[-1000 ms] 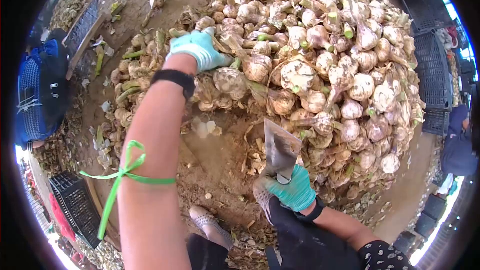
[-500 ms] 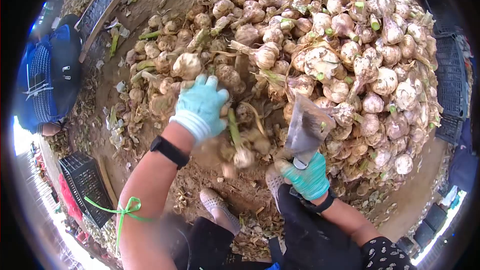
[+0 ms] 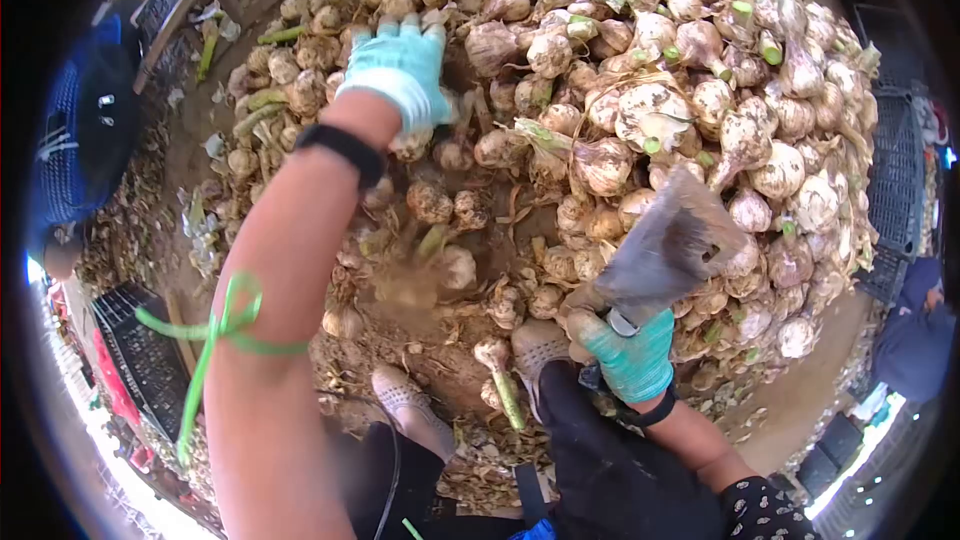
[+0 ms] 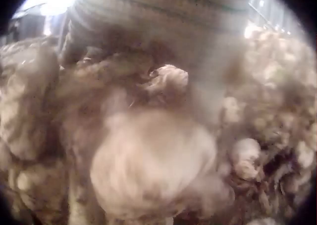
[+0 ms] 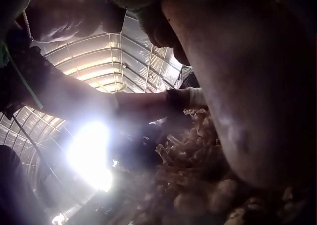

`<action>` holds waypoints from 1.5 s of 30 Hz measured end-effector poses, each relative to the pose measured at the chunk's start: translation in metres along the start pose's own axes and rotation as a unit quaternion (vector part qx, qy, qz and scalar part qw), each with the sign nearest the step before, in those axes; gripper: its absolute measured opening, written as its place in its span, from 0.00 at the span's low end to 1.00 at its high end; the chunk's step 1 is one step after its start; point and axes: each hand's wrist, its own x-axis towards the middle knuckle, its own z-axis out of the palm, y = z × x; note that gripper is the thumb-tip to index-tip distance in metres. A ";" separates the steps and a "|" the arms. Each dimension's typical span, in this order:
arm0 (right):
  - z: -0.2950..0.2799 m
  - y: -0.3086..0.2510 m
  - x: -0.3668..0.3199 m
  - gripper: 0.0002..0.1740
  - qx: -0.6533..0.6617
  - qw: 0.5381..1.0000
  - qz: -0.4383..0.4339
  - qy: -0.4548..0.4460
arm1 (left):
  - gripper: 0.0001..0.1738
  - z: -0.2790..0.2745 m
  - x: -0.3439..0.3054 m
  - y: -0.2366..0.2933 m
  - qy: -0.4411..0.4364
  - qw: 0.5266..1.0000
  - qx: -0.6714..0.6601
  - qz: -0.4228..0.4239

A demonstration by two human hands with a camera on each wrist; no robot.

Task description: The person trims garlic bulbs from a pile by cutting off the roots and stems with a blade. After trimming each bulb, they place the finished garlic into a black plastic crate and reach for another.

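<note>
A large heap of garlic bulbs (image 3: 640, 115) with cut stems spreads ahead. My left hand (image 3: 398, 70), in a pale green glove, lies over bulbs at the heap's left side, fingers spread and pointing away; their tips reach among the bulbs. In the left wrist view a blurred garlic bulb (image 4: 153, 163) fills the foreground under the glove. My right hand (image 3: 632, 355), also gloved, grips a cleaver (image 3: 675, 245) with a broad, dirty metal blade tilted up before the heap. The right wrist view shows the dark blade (image 5: 247, 96) large and close.
Loose bulbs lie on the soil between the hands, and one stemmed garlic (image 3: 500, 375) lies between the shoes (image 3: 405, 400). Black crates (image 3: 890, 170) stand at the right, another crate (image 3: 145, 350) at the left. A person in blue (image 3: 75, 130) sits at the far left.
My left hand came toward me with bulbs tumbling, then moved back out over the heap. Bulbs now cover soil that was bare. The right hand with the cleaver shifted slightly right, blade tilting over.
</note>
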 end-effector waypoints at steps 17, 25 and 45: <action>0.014 -0.019 -0.005 0.10 -0.009 1.000 0.020 -0.004 | 0.29 0.059 -0.106 -0.013 -0.346 0.927 0.007 0.142; 0.013 -0.020 -0.019 0.12 0.010 0.997 0.067 0.023 | 0.37 0.041 -0.172 -0.028 -0.304 0.930 -0.194 0.066; 0.019 -0.022 -0.024 0.10 0.063 0.996 0.021 0.058 | 0.17 0.071 -0.141 0.001 -0.143 0.958 -0.248 0.002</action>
